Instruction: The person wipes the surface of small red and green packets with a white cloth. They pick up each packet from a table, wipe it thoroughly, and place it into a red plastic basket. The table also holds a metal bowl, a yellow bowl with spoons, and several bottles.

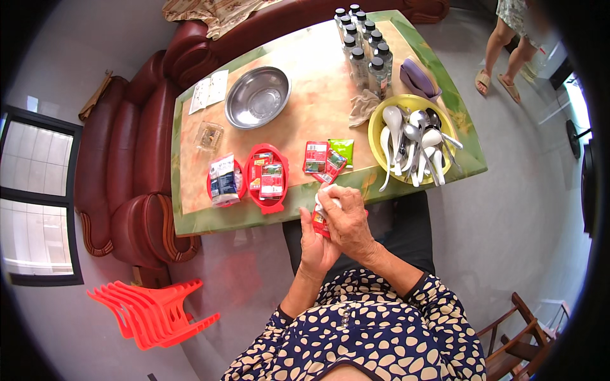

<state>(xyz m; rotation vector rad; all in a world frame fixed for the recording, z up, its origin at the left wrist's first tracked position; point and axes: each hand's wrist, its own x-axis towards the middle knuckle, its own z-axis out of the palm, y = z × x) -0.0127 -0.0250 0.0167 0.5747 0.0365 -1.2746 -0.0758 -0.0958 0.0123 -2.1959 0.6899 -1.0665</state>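
At the near edge of the table, my two hands meet over a small red packet [319, 226]. My left hand [316, 249] supports it from below, thumb pointing up along its side. Over the packet, my right hand [349, 222] presses a small white piece [326, 195], perhaps a tissue or cloth; its fingers hide most of it. Just beyond lie two red packets [316, 157] and a green packet [342, 150]. To the left, a red plastic box [283, 170] holds several similar red packets, beside a white and blue packet [223, 180].
A yellow bowl [373, 149] of spoons and ladles stands right, with a crumpled cloth [363, 108] and purple container [418, 79] nearby. Several black-capped bottles [359, 66] stand behind. Farther left are a steel basin [258, 98] and a clear container [208, 136]. A person's legs [500, 47] show far right.
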